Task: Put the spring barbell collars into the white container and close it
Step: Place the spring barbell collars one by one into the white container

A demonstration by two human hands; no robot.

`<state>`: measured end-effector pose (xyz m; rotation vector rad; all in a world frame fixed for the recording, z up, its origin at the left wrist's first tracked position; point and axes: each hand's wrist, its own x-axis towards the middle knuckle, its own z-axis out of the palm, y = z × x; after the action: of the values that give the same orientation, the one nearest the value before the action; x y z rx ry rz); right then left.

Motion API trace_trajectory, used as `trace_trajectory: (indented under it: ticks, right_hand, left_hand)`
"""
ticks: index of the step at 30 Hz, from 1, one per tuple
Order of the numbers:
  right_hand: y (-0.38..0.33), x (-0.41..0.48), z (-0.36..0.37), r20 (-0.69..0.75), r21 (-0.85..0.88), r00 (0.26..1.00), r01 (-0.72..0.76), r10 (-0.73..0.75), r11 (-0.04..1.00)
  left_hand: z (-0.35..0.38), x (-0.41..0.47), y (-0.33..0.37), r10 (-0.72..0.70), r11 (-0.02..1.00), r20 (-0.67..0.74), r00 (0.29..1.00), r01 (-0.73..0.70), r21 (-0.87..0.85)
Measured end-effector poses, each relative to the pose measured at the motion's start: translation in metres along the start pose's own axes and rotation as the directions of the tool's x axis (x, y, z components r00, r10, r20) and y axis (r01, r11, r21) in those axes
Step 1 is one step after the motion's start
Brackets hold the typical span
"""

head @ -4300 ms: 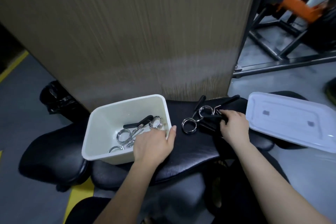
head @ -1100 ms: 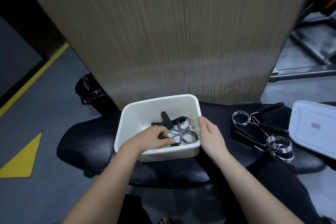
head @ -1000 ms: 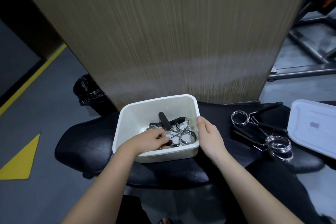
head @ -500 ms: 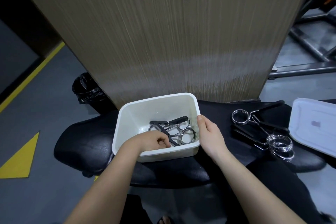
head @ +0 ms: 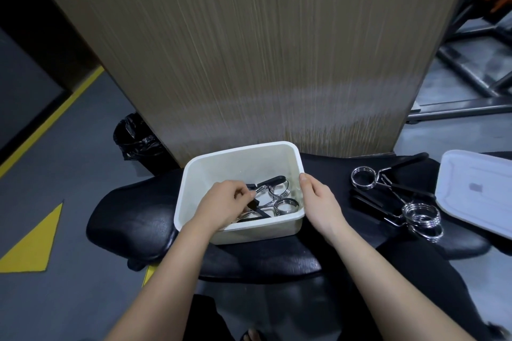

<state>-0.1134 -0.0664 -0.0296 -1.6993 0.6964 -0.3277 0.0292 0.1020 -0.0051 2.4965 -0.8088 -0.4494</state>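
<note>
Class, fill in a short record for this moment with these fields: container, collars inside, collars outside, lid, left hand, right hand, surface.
container: white container, open, on the padded bench
collars inside: spring collars lying in the bottom
collars outside: loose collars on the bench, right of the container
lid: white lid, off, far right
left hand: left hand inside the container, fingers on a collar handle
right hand: right hand against the container's right wall
surface: black padded bench

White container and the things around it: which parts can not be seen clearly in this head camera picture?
- Collars in the white container: the left hand covers some, so their count is unclear.
- Left fingertips: curled over a black handle; grip uncertain.
- Collars on the bench: tangled, number unclear.
- Lid: right part cut by the picture edge.
- Container's right wall: behind the right hand.
</note>
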Motion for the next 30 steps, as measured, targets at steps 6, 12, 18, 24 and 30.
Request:
trace_trajectory:
  ticks: [6, 12, 18, 24, 30]
  right_hand:
    - [0.000, -0.003, -0.017, 0.001, 0.017, 1.000, -0.031, 0.031, 0.999]
    - [0.021, 0.003, -0.065, -0.290, -0.198, 0.952, 0.039, -0.097, 0.979]
    - [0.065, 0.014, -0.126, -0.457, -0.522, 0.854, -0.032, -0.248, 0.853]
    - [0.099, 0.018, -0.150, -0.426, -0.674, 0.902, -0.263, -0.072, 0.691]
    - [0.087, 0.023, -0.150, -0.436, -0.660, 0.888, -0.204, -0.147, 0.723]
  left_hand:
    - [0.018, -0.024, 0.039, 0.122, 0.993, -0.007, 0.993, -0.122, 0.002]
    - [0.043, -0.030, 0.081, 0.234, 0.970, 0.054, 0.971, -0.236, 0.049]
    - [0.069, -0.025, 0.095, 0.187, 0.884, 0.050, 0.981, -0.190, 0.426]
    - [0.074, -0.024, 0.095, 0.246, 0.800, 0.001, 0.969, -0.203, 0.565]
    - [0.072, -0.025, 0.096, 0.221, 0.811, 0.013, 0.975, -0.191, 0.554]
